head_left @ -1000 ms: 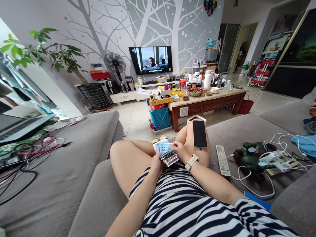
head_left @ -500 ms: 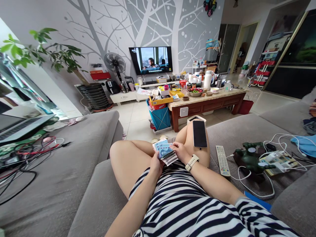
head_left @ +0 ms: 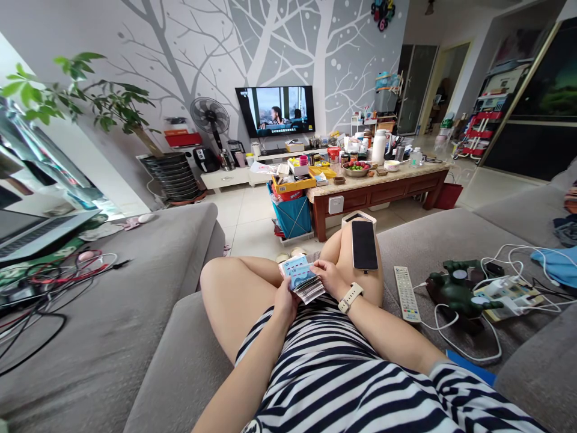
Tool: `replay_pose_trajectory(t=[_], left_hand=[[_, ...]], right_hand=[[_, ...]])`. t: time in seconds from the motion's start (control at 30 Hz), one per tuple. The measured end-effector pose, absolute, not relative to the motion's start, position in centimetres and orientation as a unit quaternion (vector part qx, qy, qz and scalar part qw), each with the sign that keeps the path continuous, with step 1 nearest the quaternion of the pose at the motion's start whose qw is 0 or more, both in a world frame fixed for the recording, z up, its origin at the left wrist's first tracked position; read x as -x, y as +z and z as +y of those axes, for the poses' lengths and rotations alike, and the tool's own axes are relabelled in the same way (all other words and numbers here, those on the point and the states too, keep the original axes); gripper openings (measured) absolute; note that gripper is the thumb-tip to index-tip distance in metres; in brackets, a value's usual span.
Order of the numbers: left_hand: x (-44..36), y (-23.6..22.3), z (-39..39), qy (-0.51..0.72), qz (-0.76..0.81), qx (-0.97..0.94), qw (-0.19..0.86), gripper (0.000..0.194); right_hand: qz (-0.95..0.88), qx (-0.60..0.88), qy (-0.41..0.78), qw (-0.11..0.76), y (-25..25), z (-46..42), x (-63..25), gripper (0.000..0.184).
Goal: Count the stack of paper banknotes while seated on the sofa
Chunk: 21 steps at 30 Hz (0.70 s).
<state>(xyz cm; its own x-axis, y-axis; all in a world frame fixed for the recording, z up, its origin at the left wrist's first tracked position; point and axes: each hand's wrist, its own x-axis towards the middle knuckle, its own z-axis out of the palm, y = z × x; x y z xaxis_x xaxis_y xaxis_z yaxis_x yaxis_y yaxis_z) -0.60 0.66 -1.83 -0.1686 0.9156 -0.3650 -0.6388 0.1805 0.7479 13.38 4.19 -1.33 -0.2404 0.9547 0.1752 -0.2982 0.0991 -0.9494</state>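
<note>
A thick stack of blue-and-white banknotes sits above my lap, its lower edges fanned in many layers. My left hand is closed around the stack's left side, thumb on top. At the right edge, my right hand pinches the upper notes between thumb and fingers; a pale watch is on that wrist. A smartphone with a dark screen rests on my right thigh, just beyond that hand.
A white remote control lies on the sofa to my right, near a dark green figure and tangled white cables. A laptop and more cables are on the left. Ahead stands a crowded coffee table beside a blue bin.
The top banknote between my hands has shifted: its printed portrait showed before, and a differently placed blue face shows now. Both hands have stayed nearly in place.
</note>
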Motion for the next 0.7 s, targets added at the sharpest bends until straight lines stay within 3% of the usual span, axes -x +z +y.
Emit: replay_pose_trajectory(t=[0.7], left_hand=[[0.9,-2.9,1.1,0.618,0.442,-0.162,0.630,0.033]], right_hand=[[-0.493,0.311,0.621,0.524,-0.9,4.0,-13.4,0.029]])
